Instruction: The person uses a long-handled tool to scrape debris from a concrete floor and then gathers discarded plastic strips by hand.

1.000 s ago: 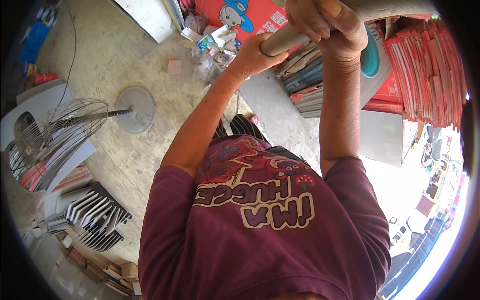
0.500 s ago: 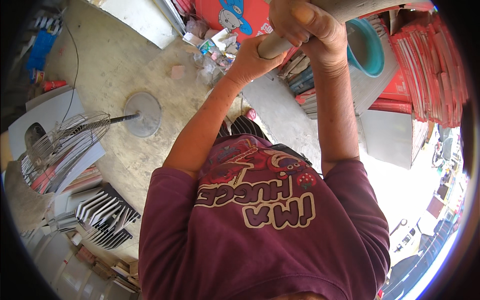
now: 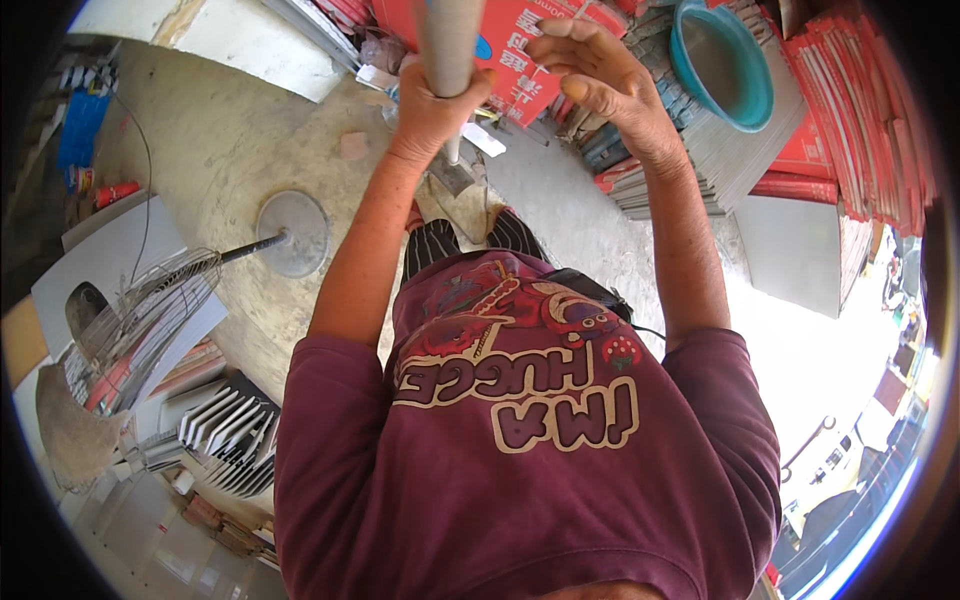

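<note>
A pale grey pole (image 3: 448, 45) stands at the upper centre of the frame, its top running out past the upper edge. To its left, a white panel (image 3: 250, 50) bounds the space at the upper left; below that panel, bare concrete floor (image 3: 220, 150) leaves open room, broken by a fan's round base (image 3: 293, 235) and a small pinkish block (image 3: 354, 145). On the right, the room is tighter: a red printed carton (image 3: 530, 85) lies behind the hands, with a teal basin (image 3: 766, 90) and a stack of grey sheets (image 3: 740, 170) just beyond.

The pole rises out of the left hand (image 3: 428, 115), which is closed around it with the thumb wrapped across the front. Below that fist a narrow shaft shows, reaching toward a flat grey piece (image 3: 452, 180) near the feet; whether it belongs to the pole I cannot tell.

The right hand (image 3: 615, 90) is open and free of the pole, fingers loosely bent toward it, thumb apart, with a clear gap between.
</note>
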The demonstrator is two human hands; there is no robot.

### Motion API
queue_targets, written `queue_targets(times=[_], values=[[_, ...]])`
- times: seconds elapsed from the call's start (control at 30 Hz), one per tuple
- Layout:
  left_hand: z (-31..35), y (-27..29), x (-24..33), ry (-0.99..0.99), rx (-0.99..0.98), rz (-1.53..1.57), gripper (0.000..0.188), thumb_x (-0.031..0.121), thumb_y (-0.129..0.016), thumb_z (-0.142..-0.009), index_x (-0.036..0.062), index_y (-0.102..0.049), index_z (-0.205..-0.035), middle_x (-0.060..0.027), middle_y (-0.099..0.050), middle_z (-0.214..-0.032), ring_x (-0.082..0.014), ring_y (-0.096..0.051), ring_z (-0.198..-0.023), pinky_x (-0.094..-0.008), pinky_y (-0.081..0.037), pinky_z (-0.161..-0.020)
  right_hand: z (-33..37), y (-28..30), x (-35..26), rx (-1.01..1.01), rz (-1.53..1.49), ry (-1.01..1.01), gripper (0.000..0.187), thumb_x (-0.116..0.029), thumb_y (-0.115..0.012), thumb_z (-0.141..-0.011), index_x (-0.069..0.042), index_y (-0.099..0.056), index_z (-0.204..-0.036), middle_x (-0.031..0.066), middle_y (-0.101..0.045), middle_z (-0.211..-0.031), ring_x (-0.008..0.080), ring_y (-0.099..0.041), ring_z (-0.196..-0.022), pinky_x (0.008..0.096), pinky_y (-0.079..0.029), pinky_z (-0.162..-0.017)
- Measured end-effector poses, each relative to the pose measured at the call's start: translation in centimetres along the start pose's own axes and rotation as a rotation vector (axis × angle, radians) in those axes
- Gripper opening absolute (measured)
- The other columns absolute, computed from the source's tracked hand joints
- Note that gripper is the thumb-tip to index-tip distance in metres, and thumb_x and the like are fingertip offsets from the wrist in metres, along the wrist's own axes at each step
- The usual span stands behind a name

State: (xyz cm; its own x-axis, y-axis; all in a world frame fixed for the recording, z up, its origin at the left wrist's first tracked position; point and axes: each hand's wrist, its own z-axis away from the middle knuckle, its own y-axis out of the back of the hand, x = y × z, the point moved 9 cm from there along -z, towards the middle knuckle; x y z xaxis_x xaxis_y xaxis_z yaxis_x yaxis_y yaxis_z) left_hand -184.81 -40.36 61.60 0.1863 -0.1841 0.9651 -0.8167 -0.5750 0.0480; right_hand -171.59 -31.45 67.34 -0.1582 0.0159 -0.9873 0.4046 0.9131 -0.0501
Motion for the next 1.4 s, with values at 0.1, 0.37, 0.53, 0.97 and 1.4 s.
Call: queue_targets(times=[0.1,0.37,0.53,0.97,1.4], values=[[-0.7,3.3,0.0,0.071,0.032,0.046,0.017,0.006,-0.065,-0.077,0.0060,-0.053,-0.064,-0.0012,-0.053,-0.056,-0.0086,-0.049,-0.051,-0.0240,-0.039,-0.051,2.3,3.6,4.2,0.079,0.139,-0.181,0.047,-0.033,-0.061,-0.081,-0.003,-0.053,-0.116,0.0078,-0.061,-0.102,0.0157,-0.055,-0.098,0.0309,-0.043,-0.089],[-4.7,14.9,1.7,0.004,0.241,0.192,0.016,0.001,-0.060,-0.076,0.0009,-0.049,-0.065,-0.0051,-0.044,-0.054,-0.0155,-0.045,-0.050,-0.0299,-0.038,-0.050,8.3,6.0,11.6,0.284,0.212,-0.540,0.043,-0.038,-0.058,-0.083,-0.003,-0.058,-0.108,0.0062,-0.063,-0.089,0.0130,-0.058,-0.084,0.0282,-0.046,-0.076],[-6.8,22.1,5.0,-0.089,0.387,0.184,0.011,0.000,-0.060,-0.075,-0.0013,-0.051,-0.070,-0.0063,-0.043,-0.055,-0.0167,-0.044,-0.051,-0.0315,-0.039,-0.052,9.6,4.9,14.5,0.346,0.187,-0.652,0.042,-0.038,-0.057,-0.084,-0.003,-0.058,-0.107,0.0059,-0.063,-0.089,0.0128,-0.058,-0.082,0.0267,-0.045,-0.075],[-10.1,36.4,4.3,-0.218,0.725,0.163,0.015,-0.009,-0.064,-0.069,-0.0056,-0.050,-0.070,-0.0123,-0.051,-0.059,-0.0183,-0.048,-0.048,-0.0316,-0.042,-0.046,7.7,1.0,16.3,0.333,0.184,-0.743,0.040,-0.036,-0.057,-0.085,-0.002,-0.057,-0.106,0.0067,-0.062,-0.089,0.0136,-0.058,-0.082,0.0273,-0.045,-0.076],[-12.8,44.8,0.8,-0.215,0.867,0.053,0.019,-0.007,-0.066,-0.067,-0.0057,-0.047,-0.067,-0.0145,-0.053,-0.062,-0.0205,-0.051,-0.048,-0.0341,-0.048,-0.049,8.3,-1.3,17.4,0.357,0.181,-0.813,0.041,-0.035,-0.058,-0.084,-0.002,-0.057,-0.107,0.0079,-0.062,-0.090,0.0149,-0.059,-0.083,0.0279,-0.046,-0.076]])
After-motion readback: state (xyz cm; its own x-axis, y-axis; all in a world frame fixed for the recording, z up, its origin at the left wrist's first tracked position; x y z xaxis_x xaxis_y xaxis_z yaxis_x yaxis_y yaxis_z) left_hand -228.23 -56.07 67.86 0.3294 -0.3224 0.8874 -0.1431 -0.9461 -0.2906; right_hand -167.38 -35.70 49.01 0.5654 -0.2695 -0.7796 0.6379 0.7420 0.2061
